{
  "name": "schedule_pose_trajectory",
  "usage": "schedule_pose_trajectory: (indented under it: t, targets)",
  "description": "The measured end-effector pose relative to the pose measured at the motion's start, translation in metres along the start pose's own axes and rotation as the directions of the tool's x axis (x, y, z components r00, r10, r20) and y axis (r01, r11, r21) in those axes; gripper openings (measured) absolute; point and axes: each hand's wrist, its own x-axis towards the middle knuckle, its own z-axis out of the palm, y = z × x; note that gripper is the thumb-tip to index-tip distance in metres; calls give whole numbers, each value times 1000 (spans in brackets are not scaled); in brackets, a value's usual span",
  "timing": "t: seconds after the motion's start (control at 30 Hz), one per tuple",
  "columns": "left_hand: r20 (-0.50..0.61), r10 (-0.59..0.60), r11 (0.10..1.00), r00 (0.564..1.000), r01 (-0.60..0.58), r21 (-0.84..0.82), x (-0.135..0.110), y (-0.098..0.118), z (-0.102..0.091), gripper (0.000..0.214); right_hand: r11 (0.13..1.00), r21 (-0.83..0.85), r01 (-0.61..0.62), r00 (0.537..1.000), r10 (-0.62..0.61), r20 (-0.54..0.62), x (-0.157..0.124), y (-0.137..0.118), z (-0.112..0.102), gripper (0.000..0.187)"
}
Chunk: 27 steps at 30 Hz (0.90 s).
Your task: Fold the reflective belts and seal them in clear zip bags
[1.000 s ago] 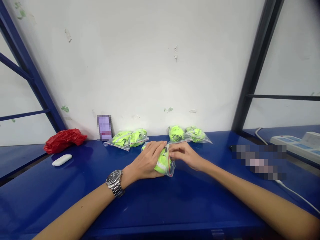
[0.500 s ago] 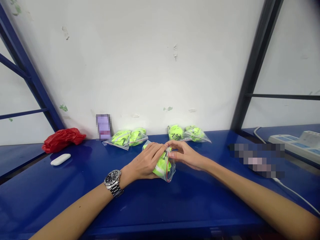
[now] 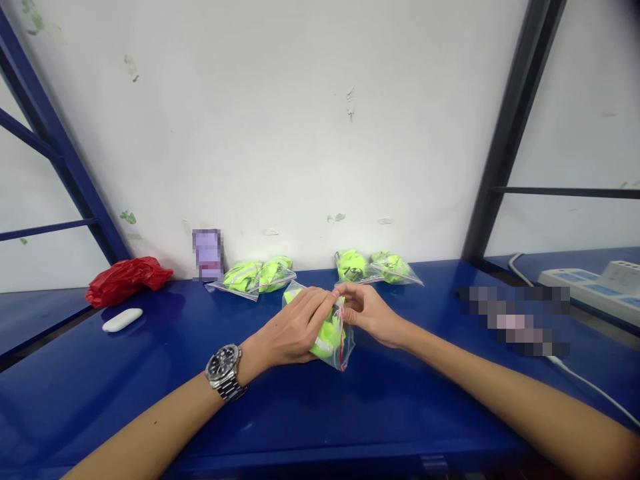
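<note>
A clear zip bag (image 3: 349, 343) with a red strip along its mouth holds a folded neon-yellow reflective vest (image 3: 327, 337). My left hand (image 3: 299, 323), with a metal watch (image 3: 223, 370) at its wrist, is wrapped over the bag from the left and presses on the bundle. From the right, my right hand (image 3: 370, 313) pinches the far end of the bag's mouth between thumb and fingers. The bag's opening faces right. Part of the vest is hidden under my left hand.
Behind stand bagged yellow bundles in a left pair (image 3: 243, 277) and a right pair (image 3: 353, 265). A red plastic bag (image 3: 127, 280), a white case (image 3: 123, 320) and a blurred phone (image 3: 208, 255) lie left. A blurred device with a white cable (image 3: 590, 387) and a power strip (image 3: 595, 290) are right.
The bag's mouth has shifted slightly right and its red strip now looks straighter. My right fingers have curled in closer on the edge. My left hand keeps its hold.
</note>
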Motion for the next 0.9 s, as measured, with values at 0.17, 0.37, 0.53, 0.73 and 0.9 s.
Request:
schedule_pose_trajectory:
  t: [0.17,0.37,0.53,0.73,0.9]
  targets:
    - [31,-21,1000,999,21,12,2,-7,-3,79,1000,6,-10,1000,10,27,-1,-7,1,46]
    - [108,-35,996,994,26,82,-1,-12,-4,80,974,154,-168,985,173,-16,-3,-6,5,37]
    - [114,0,996,994,-10,89,-1,-8,-1,78,934,311,-178,982,187,2,-5,-1,8,26]
    - [27,45,993,999,-47,112,3,-5,-4,83,988,146,-48,996,58,-69,-4,-1,9,38]
    - [-1,54,989,999,-53,138,10,3,-4,71,991,-103,87,972,-107,-208,0,5,11,40]
